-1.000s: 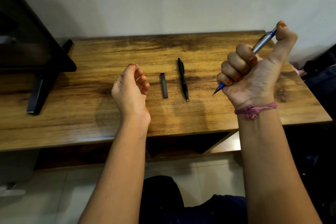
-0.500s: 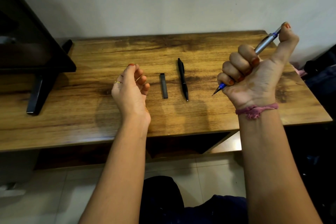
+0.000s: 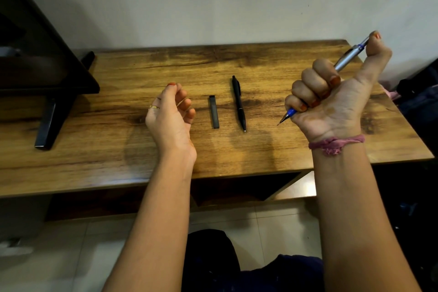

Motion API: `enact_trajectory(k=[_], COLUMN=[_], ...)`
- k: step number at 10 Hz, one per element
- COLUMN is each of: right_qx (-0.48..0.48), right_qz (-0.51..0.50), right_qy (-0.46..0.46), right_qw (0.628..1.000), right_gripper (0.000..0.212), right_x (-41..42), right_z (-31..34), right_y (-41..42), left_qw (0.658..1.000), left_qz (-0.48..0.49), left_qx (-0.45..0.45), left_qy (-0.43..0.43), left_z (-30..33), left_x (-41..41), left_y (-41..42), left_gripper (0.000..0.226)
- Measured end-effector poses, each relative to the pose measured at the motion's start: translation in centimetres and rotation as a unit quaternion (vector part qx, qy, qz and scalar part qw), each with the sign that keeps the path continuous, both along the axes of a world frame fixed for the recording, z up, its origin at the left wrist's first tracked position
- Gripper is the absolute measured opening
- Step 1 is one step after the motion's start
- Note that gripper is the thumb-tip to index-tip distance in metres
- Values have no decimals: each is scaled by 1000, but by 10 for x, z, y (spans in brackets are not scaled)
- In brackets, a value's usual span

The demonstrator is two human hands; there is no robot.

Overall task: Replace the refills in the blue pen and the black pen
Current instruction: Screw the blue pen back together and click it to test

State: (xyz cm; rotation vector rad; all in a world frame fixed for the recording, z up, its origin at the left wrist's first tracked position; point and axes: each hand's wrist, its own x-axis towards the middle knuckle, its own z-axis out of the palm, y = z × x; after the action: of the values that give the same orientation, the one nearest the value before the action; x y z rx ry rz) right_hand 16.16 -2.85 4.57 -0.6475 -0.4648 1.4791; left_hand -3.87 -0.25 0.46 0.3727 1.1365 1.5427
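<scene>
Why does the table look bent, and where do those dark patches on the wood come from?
Head view: the wide-angle lens bows the table edges. The dark patches are soft shadows cast under the left hand and right hand, so the light comes from above. The black pen stays sharp, without glare.

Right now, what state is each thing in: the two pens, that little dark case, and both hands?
blue pen: gripped in a fist, raised above the table, tip out, pointing down-left.
black pen: lying flat on the table, untouched.
dark case: lying flat beside the black pen, apart from it.
right hand: curled round the blue pen, thumb on its top end.
left hand: loosely curled, holding nothing.
</scene>
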Motion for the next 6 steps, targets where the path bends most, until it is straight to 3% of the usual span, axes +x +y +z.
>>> enact_trajectory(k=[1, 2, 3, 5, 6], right_qx=[-7, -4, -21, -33, -44], right_qz=[-69, -74, 29, -78, -75], right_qy=[0, 13, 28, 13, 23], right_qw=[998, 997, 999, 996, 996], right_gripper=[64, 63, 80, 63, 56], right_x=[-5, -5, 2, -3, -2], right_z=[-2, -3, -6, -7, -10], right_y=[-1, 1, 3, 3, 5], left_qw=[1000, 1000, 1000, 1000, 1000], left_qz=[1, 2, 0, -1, 3], left_qx=[0, -3, -2, 1, -1], left_qy=[-1, 0, -2, -6, -8], left_z=[0, 0, 0, -1, -1], left_x=[0, 1, 0, 0, 0], left_y=[0, 1, 1, 1, 2], left_gripper=[3, 3, 3, 3, 2])
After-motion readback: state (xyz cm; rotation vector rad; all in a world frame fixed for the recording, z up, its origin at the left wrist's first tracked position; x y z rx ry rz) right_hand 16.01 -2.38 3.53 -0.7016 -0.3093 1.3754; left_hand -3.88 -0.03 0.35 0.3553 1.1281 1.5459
